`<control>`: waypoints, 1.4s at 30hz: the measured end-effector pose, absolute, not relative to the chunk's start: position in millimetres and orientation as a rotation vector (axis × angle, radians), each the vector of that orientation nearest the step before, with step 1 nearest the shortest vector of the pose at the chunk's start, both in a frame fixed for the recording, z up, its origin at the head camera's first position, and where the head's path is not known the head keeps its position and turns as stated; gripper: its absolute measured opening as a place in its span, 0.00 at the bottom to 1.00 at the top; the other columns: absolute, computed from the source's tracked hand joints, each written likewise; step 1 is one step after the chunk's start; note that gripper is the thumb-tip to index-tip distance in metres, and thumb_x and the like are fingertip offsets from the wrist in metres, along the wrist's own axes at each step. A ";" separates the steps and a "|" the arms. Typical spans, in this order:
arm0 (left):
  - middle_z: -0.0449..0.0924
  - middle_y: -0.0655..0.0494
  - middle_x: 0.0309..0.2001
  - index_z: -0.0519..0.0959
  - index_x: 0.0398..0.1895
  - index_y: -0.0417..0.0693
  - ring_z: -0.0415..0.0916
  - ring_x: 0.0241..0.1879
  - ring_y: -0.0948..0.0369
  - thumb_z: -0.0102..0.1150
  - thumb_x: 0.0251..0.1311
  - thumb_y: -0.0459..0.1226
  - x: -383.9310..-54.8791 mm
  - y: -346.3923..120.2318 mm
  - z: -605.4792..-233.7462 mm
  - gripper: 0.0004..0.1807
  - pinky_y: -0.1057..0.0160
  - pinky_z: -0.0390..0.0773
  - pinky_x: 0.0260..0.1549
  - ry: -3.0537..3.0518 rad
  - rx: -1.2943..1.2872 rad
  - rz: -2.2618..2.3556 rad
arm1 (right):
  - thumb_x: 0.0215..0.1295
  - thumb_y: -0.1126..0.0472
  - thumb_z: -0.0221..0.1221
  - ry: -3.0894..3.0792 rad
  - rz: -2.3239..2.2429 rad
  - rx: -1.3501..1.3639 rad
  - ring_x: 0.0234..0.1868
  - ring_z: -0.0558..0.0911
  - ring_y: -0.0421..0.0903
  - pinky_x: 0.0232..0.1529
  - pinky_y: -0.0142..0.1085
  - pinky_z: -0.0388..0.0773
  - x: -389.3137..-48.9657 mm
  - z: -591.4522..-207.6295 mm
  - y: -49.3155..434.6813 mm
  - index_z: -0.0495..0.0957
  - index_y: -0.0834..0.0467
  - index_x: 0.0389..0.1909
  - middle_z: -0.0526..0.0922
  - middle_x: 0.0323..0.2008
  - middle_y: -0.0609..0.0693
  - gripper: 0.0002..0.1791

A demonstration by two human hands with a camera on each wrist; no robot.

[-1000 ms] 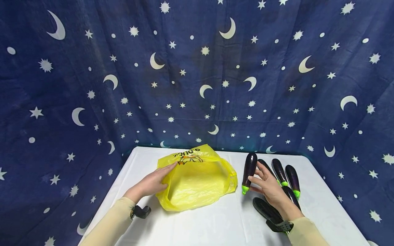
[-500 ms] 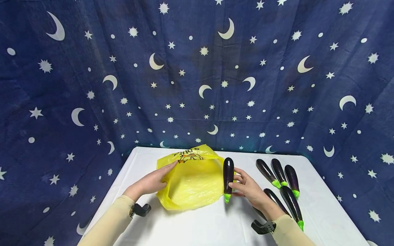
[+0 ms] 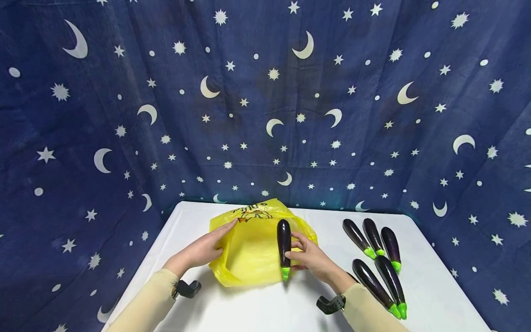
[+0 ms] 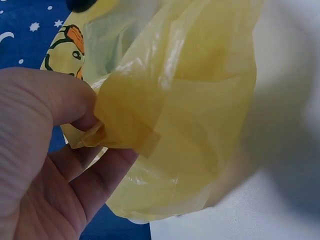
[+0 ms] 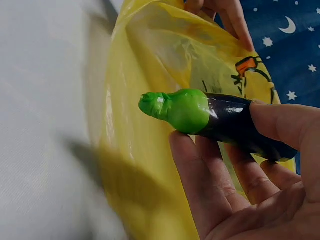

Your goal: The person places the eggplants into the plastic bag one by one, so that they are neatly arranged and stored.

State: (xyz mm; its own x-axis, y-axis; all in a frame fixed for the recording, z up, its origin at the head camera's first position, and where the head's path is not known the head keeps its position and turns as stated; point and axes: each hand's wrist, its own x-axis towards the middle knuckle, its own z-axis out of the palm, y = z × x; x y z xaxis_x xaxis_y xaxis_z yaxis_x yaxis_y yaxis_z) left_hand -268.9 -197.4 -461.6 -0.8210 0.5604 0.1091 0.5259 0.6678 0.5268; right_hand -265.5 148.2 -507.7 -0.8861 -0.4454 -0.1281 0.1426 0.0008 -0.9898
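A yellow plastic bag (image 3: 249, 263) with a dark printed cartoon lies on the table, its mouth spread toward me. My left hand (image 3: 202, 249) pinches the bag's left edge between thumb and fingers, as the left wrist view shows on the crumpled plastic (image 4: 125, 120). In front of the bag's mouth, toward its right side, my right hand (image 3: 311, 259) holds an eggplant (image 3: 284, 242) upright with the green stem end down. The right wrist view shows thumb and fingers on the dark body of this eggplant (image 5: 230, 117).
Several more eggplants (image 3: 389, 279) lie on the right part of the white table (image 3: 431, 286). One is mostly hidden behind my right forearm. A dark blue curtain (image 3: 232, 129) with moons and stars hangs behind the table.
My right hand has carried the eggplant leftward from beside the other eggplants to the front of the bag's mouth. The left hand has stayed on the bag's edge.
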 end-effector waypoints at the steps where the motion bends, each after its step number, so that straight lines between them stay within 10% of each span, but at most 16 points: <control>1: 0.47 0.62 0.72 0.48 0.73 0.55 0.47 0.68 0.63 0.51 0.48 0.22 -268.2 -197.9 -462.2 0.48 0.57 0.55 0.62 2.817 0.926 0.861 | 0.57 0.62 0.63 1.874 -1.937 -0.306 0.43 0.80 0.58 0.38 0.53 0.77 -267.0 -509.6 144.5 0.53 0.51 0.69 0.73 0.53 0.60 0.42; 42: 0.44 0.67 0.72 0.43 0.73 0.64 0.46 0.68 0.65 0.52 0.51 0.24 -269.2 -194.1 -465.2 0.50 0.59 0.57 0.62 2.812 0.847 0.895 | 0.55 0.60 0.64 1.944 -1.669 -0.276 0.37 0.82 0.52 0.35 0.49 0.79 -322.8 -526.7 9.1 0.57 0.58 0.67 0.79 0.41 0.55 0.39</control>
State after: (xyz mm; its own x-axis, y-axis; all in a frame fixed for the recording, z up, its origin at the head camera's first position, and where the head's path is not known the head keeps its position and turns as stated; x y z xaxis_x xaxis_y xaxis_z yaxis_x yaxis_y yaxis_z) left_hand -269.2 -194.1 -465.2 -0.8455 0.5253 0.0957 0.4839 0.6781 0.5531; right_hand -322.8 9.1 -526.7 -0.8237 -0.4958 -0.2752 0.1972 0.2046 -0.9588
